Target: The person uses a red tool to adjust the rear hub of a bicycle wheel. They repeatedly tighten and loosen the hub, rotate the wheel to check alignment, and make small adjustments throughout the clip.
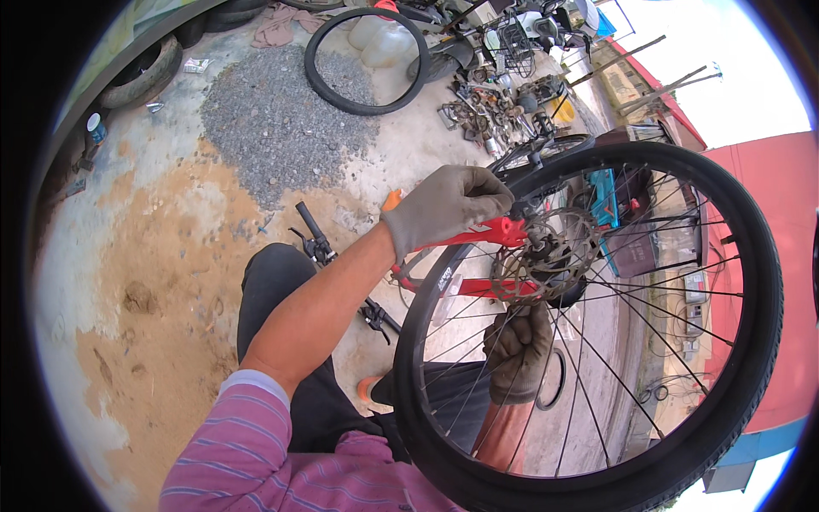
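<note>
You had bright daylight; the sky [729, 72] glared washed-out white at upper right, and your fisheye view bent straight lines near its dark edges.

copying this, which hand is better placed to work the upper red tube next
Probably the left hand: it's at the upper red tube, while the right hand shows through the wheel.

gravel [273, 119] left of wheel [546, 247]

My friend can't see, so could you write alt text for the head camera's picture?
A gloved left hand is at a red bike frame beside a black-tyred wheel, the gloved right hand visible through the wheel. Gravel lies beyond.
</note>
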A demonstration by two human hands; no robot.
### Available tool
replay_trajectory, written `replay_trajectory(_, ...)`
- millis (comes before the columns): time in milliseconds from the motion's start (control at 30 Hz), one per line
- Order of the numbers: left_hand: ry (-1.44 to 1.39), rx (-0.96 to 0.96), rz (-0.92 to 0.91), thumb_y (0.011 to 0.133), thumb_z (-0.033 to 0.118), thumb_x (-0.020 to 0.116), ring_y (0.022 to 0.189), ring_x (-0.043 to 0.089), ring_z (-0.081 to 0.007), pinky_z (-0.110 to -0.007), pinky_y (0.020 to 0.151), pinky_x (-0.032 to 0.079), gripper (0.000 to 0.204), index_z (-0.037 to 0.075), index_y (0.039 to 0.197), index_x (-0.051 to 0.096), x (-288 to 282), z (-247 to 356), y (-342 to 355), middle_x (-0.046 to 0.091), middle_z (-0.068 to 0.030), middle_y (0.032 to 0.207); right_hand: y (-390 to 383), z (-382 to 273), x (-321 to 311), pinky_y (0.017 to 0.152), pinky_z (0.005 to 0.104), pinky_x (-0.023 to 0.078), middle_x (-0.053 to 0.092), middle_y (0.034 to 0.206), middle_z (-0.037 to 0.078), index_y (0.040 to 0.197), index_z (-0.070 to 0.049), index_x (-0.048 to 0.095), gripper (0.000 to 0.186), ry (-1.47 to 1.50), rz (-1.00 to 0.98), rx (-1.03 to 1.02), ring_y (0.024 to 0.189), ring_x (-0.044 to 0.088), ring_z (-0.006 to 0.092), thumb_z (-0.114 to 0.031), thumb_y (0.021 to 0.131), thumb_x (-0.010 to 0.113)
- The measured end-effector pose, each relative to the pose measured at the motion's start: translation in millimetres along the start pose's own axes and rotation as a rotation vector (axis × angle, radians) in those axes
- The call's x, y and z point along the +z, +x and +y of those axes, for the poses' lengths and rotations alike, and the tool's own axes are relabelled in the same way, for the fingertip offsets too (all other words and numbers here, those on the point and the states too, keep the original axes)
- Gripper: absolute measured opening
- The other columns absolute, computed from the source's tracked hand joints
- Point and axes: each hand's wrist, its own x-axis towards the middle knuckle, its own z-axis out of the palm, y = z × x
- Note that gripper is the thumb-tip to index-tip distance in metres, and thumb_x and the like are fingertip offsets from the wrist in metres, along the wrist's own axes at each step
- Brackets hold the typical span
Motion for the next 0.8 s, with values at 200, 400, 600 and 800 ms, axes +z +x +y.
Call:
replay_trajectory(200, 0.186, -0.023, -0.033, 0.096, 0.017, 0.072, 0.1, 0.068, -0.0127, -0.029, 0.093, 0.054, 0.03, -0.004, 0.118, 0.07, 6, -10, 0, 0.074, -0.0093, 0.107, 1, 4, 0, 0.041, 0.0229, 0.02, 0.03, 0.063, -0.009, 0.118, -0.01, 0.065, 0.023, 0.027, -0.038, -0.004, 0.047, 0.022, 0.0038, -0.029, 0.109, 0.055)
replay_trajectory(400, 0.194, -0.054, -0.024, 0.097, 0.016, 0.072, 0.1, 0.069, -0.0137, -0.03, 0.093, 0.054, 0.027, -0.003, 0.116, 0.071, 10, -15, 0, 0.074, -0.0096, 0.107, -7, 9, 3, 0.041, 0.0215, 0.02, 0.032, 0.063, -0.009, 0.115, -0.008, 0.064, 0.024, -0.075, 0.015, -0.076, 0.046, 0.022, 0.0038, -0.029, 0.11, 0.053)
replay_trajectory(600, 0.128, -0.053, -0.034, 0.097, 0.013, 0.071, 0.1, 0.068, -0.0138, -0.03, 0.093, 0.054, 0.025, -0.003, 0.115, 0.07, 9, -19, 2, 0.074, -0.0097, 0.108, -16, 8, -1, 0.041, 0.0213, 0.021, 0.034, 0.063, -0.009, 0.113, -0.007, 0.064, 0.023, -0.008, 0.025, -0.078, 0.046, 0.023, 0.0038, -0.029, 0.109, 0.055)
replay_trajectory(800, 0.139, -0.047, -0.031, 0.097, 0.011, 0.071, 0.099, 0.068, -0.0128, -0.029, 0.093, 0.054, 0.024, -0.004, 0.116, 0.069, 9, -21, 1, 0.073, -0.0091, 0.107, -18, 4, -5, 0.041, 0.0216, 0.022, 0.032, 0.061, -0.009, 0.11, -0.007, 0.065, 0.024, 0.028, -0.017, -0.035, 0.047, 0.024, 0.0039, -0.029, 0.108, 0.056)
